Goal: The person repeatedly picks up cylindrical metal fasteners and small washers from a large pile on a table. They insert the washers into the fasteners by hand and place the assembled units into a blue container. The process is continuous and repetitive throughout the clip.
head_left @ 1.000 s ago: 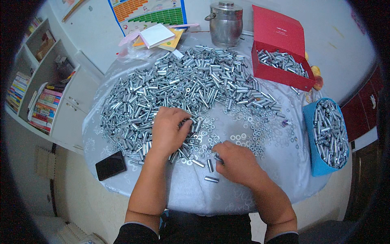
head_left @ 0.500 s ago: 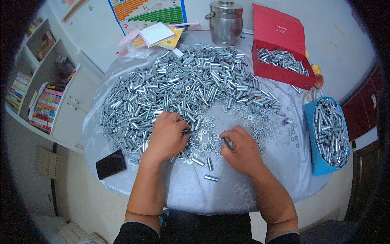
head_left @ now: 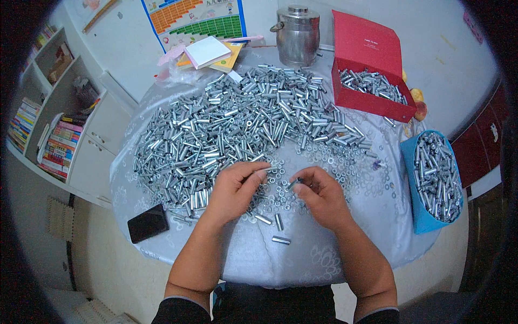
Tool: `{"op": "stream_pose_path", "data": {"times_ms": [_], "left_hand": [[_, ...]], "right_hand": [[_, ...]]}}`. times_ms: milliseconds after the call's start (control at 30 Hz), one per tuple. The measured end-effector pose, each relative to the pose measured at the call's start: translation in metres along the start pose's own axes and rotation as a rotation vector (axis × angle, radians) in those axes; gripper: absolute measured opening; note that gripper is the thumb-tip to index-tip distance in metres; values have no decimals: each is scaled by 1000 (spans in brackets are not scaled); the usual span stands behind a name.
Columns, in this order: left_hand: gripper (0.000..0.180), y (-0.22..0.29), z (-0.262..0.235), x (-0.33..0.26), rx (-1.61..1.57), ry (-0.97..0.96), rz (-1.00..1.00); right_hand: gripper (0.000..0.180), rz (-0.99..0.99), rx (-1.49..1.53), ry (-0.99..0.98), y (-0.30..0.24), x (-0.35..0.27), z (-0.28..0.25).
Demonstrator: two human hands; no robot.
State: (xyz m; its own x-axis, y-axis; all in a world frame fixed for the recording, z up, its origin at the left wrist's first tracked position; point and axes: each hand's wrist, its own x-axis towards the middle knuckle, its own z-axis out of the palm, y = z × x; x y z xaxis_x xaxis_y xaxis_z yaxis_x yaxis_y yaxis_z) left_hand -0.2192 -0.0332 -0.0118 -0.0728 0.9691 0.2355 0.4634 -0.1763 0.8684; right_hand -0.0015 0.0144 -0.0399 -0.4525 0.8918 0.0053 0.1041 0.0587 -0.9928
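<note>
A large heap of silvery metal sleeves (head_left: 216, 129) covers the middle of the table. My left hand (head_left: 237, 190) is at its near edge, thumb and forefinger pinched on a small metal piece (head_left: 269, 168) mostly hidden by the fingertips. To the right, my right hand (head_left: 322, 198) pinches a short metal sleeve (head_left: 295, 182), tilted, between thumb and fingers. Loose nuts and washers (head_left: 279, 189) lie between and beyond the hands. Nearer to me are three separate sleeves, one of them lying crosswise (head_left: 280, 240).
A red box (head_left: 372, 102) with its lid up and a blue bin (head_left: 413, 186), both holding metal parts, stand at the right. A black phone (head_left: 148, 223) lies at the left edge. At the back are a metal pot (head_left: 298, 38), a notepad (head_left: 207, 52) and plastic wrap.
My left hand has drawn back from the heap and moved right, toward my right hand, now pinching a small piece. My right hand has turned slightly, still holding the sleeve.
</note>
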Motion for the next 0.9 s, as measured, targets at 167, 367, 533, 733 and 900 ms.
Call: {"op": "stream_pose_path", "data": {"times_ms": [167, 367, 533, 733, 900], "left_hand": [[19, -7, 13, -2, -294, -121, -101], [14, -9, 16, -2, -451, -142, -96], [13, -8, 16, -1, -479, -138, -151], [17, -8, 22, -1, -550, -70, -181], [15, -7, 22, 2, -565, -54, -236]], "right_hand": [[21, -19, 36, 31, -3, 1, 1], [23, -179, -236, 62, -3, 2, -3], [22, -170, -232, 76, -9, 2, -3], [21, -129, -122, 60, 2, 2, -2], [22, -222, -214, 65, -4, 0, -1]]}}
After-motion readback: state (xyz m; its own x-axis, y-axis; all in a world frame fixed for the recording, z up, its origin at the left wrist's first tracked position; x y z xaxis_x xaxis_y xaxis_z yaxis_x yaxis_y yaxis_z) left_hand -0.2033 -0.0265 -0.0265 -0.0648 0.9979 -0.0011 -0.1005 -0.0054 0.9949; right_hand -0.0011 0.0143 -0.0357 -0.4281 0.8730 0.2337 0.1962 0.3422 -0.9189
